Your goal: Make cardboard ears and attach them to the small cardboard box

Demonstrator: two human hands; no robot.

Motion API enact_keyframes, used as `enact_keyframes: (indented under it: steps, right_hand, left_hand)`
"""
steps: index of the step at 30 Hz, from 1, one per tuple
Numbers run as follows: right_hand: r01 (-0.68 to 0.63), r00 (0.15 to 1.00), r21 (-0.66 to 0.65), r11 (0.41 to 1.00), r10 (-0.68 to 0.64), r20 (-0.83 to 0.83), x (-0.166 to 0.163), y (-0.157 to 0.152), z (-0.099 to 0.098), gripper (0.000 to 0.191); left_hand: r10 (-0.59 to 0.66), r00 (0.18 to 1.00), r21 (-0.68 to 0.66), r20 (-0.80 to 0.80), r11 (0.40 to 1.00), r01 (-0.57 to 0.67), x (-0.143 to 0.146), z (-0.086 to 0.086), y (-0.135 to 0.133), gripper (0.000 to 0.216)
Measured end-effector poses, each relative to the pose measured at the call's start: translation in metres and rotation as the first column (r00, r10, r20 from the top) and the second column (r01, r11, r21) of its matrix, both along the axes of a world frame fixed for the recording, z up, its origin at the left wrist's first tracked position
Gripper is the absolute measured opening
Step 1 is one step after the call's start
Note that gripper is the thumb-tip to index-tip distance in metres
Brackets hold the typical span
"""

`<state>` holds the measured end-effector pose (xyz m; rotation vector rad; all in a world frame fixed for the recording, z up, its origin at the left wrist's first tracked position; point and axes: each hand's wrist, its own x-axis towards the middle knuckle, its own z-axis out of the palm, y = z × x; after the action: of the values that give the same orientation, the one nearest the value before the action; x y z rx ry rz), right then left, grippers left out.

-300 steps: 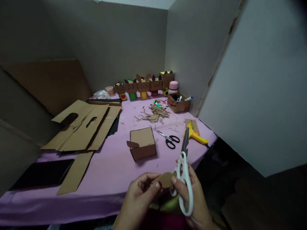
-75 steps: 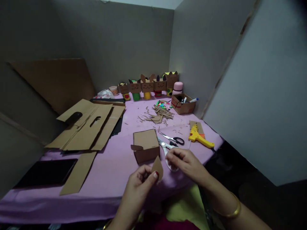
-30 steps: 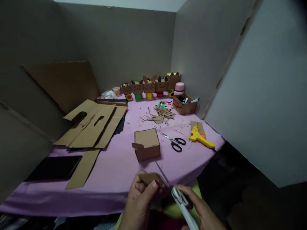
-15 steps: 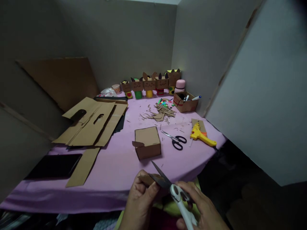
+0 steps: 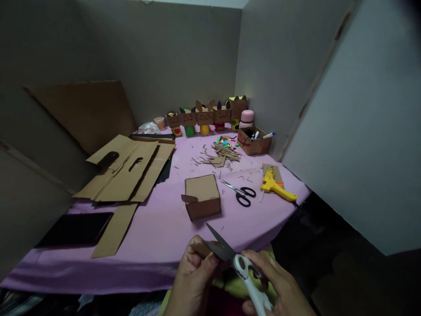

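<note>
My left hand pinches a small piece of brown cardboard between thumb and fingers. White-handled scissors are in my right hand, their dark blades parted across the cardboard piece. Both hands are just off the table's front edge. Beyond them a closed cardboard box sits on the table, with a small rounded cardboard piece at its left front edge. To the right of the box lie black-handled scissors.
A yellow glue gun lies at the right. Cardboard scraps are heaped mid-table, before several cardboard animal figures. An open box of pens stands beside a wall. Flat cardboard sheets and a black tablet-like slab lie left.
The scissor blades have shifted very slightly leftward against the cardboard piece and look a little less parted. The things on the table keep their places.
</note>
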<state>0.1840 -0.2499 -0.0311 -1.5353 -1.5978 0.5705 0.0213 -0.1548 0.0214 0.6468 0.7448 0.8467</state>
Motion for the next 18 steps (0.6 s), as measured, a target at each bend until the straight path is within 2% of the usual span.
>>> enact_keyframes:
  steps: [9, 18]
  right_hand:
    - [0.003, 0.998, -0.011, 1.000, -0.004, -0.056, -0.0029, 0.0000, 0.0006, 0.064]
    - [-0.019, 0.999, -0.010, 1.000, 0.019, -0.046, 0.0012, -0.0016, -0.0008, 0.065]
  left_hand:
    - [-0.024, 1.000, -0.020, -0.001, 1.000, 0.024, 0.0009, 0.0020, -0.0008, 0.031]
    - [-0.018, 1.000, -0.035, 0.009, 0.999, 0.018, 0.0009, 0.0049, -0.0014, 0.029]
